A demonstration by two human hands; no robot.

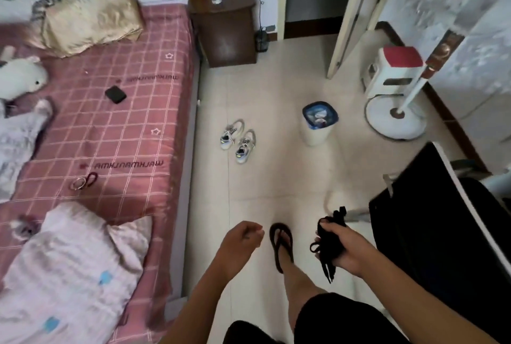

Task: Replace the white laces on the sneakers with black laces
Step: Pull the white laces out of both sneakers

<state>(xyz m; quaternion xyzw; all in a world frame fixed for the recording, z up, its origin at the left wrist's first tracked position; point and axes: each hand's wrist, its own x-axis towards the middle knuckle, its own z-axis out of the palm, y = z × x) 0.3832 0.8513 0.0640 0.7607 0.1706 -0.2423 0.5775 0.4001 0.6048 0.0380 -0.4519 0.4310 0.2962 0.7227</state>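
The right hand (347, 247) is the working grip here: its fingers curl round a bunch of black laces (329, 241), the bundle filling the fist, with short ends poking up past the thumb and longer ends and a small loop hanging below and to the left of the knuckles. The left hand (243, 236) sits level with it, well apart to the left, its fingers curled into a loose fist that holds nothing. Between the two grips, lower on the tiled floor (276, 177), a foot in a black flip-flop (281, 245) points forward. The pair of sneakers (238, 140) lies on that floor well ahead of both grips, side by side, toes toward the person (their lacing is too small to read clearly). Just right of the sneakers stands a white waste bin (318, 125); the bed (124, 122) runs along the left of the left hand.
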